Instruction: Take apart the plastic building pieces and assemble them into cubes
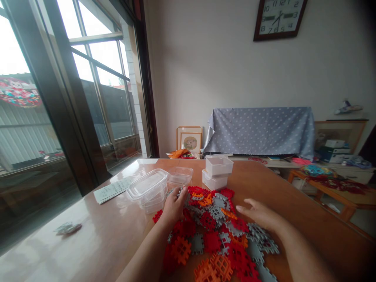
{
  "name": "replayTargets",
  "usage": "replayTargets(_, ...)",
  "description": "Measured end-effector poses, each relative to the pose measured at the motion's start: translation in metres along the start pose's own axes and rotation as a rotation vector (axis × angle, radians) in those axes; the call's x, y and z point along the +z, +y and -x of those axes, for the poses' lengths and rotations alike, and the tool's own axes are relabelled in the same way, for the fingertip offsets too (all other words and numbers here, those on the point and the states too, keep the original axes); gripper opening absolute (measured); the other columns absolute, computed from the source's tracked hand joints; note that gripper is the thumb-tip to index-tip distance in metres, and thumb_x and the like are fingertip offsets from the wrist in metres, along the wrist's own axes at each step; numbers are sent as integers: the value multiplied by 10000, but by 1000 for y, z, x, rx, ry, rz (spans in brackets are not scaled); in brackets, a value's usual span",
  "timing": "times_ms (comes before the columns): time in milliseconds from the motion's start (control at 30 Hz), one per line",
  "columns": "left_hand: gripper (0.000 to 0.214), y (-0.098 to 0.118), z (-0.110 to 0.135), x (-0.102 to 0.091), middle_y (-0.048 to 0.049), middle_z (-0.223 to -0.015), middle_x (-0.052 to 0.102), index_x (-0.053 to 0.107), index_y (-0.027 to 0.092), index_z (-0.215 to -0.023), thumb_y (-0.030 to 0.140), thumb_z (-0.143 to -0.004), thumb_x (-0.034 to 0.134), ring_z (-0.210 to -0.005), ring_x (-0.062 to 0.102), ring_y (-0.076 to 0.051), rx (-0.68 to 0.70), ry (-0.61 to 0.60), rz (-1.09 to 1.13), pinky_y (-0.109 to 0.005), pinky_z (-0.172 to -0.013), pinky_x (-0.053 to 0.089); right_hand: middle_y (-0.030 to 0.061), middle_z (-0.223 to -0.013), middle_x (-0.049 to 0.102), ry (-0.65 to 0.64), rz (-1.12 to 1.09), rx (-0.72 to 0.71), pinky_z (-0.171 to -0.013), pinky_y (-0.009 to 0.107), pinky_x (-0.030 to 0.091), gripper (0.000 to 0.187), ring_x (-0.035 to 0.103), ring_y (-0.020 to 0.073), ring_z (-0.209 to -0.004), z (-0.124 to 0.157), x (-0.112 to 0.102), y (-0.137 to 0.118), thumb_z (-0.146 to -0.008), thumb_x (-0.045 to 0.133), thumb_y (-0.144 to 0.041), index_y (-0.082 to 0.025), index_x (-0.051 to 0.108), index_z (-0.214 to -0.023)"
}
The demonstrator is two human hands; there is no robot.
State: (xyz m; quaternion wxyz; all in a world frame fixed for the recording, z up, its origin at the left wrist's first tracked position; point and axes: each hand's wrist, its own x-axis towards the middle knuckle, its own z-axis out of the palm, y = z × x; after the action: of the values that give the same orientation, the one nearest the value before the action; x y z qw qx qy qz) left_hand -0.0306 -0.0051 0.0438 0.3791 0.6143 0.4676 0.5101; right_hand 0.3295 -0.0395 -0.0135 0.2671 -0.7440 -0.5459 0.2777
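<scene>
A heap of red, orange and grey flat plastic waffle-grid pieces (219,235) lies on the brown wooden table (117,239). My left hand (174,206) rests on the heap's far left edge, fingers curled down onto the pieces near the clear plastic containers (148,190); what it grips, if anything, is hidden. My right hand (260,215) hovers over the right side of the heap, fingers stretched out and holding nothing. Two stacked white boxes (217,172) stand just beyond the heap.
A printed paper sheet (113,189) lies left of the containers, and a small crumpled wrapper (68,228) sits near the table's left edge. Large windows (58,98) run along the left. A cloth-covered piece of furniture (260,131) and a cluttered low table (331,180) stand behind.
</scene>
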Motion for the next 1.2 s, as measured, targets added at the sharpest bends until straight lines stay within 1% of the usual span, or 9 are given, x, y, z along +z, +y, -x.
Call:
replayTargets(167,450,-7,-4,1,8,-718,650,672,179,-943,580,-744,720,-637,582,-152,-30,9,100,-244,-592,451,144,-1201,717,-40,-112,-135,-960,410,516,809,686,301,-1091,3,20,-18,-786,652,-691,-169,569,-1399)
replayTargets(333,479,-11,-6,1,-11,-805,694,669,173,-1000,519,-694,798,-702,628,-162,-76,-48,289,-259,-657,495,122,-1203,703,-26,-245,-265,-935,393,536,633,696,261,-1026,10,35,-38,-818,656,-555,-169,624,-1319)
replayTargets(500,490,-8,-5,0,-5,-800,697,670,183,-1038,534,-720,796,-675,636,-151,-100,-38,362,-249,-639,492,122,-1215,704,-81,-385,-353,-1006,399,514,607,666,264,-1124,31,36,-65,-836,668,-534,-182,624,-1328)
replayTargets(667,489,2,0,0,16,-674,641,683,170,-912,644,-791,689,-583,574,-125,-107,-113,297,-222,-558,439,107,-1209,714,-228,-422,-414,-1033,420,500,589,647,278,-1166,51,27,-86,-857,660,-566,-191,638,-1310)
replayTargets(800,496,0,0,2,1,-712,663,696,165,-973,630,-797,692,-595,576,-127,-90,-132,253,-228,-565,446,105,-1158,723,-155,-388,-367,-997,416,517,676,679,276,-1087,49,5,-75,-867,608,-652,-194,597,-1364)
replayTargets(900,519,-12,-4,3,-18,-808,695,673,176,-1115,569,-783,739,-654,614,-137,-57,-103,206,-239,-609,477,156,-1307,665,-95,-281,-259,-1019,430,503,836,646,315,-1179,44,-14,-51,-807,657,-696,-199,509,-1464)
replayTargets(967,559,-22,-8,4,-37,-888,708,637,182,-1191,536,-777,758,-705,636,-146,-29,-62,164,-251,-643,497,181,-1456,564,-141,-175,-227,-1091,476,447,950,553,362,-1314,44,-23,-35,-742,731,-684,-199,456,-1510)
replayTargets(1067,581,-36,-15,5,-81,-1017,715,584,179,-1251,498,-796,751,-834,667,-176,-1,-3,130,-284,-733,526,138,-1571,450,-281,-69,-274,-1196,487,331,1030,408,378,-1443,48,-29,-26,-670,802,-653,-215,439,-1528)
replayTargets(1200,559,-48,-23,3,-149,-1204,677,562,171,-1275,455,-821,726,-1092,658,-240,-1,68,126,-354,-918,517,101,-1592,424,-371,24,-327,-1218,454,311,1136,385,377,-1460,55,-22,-34,-594,858,-621,-263,380,-1560)
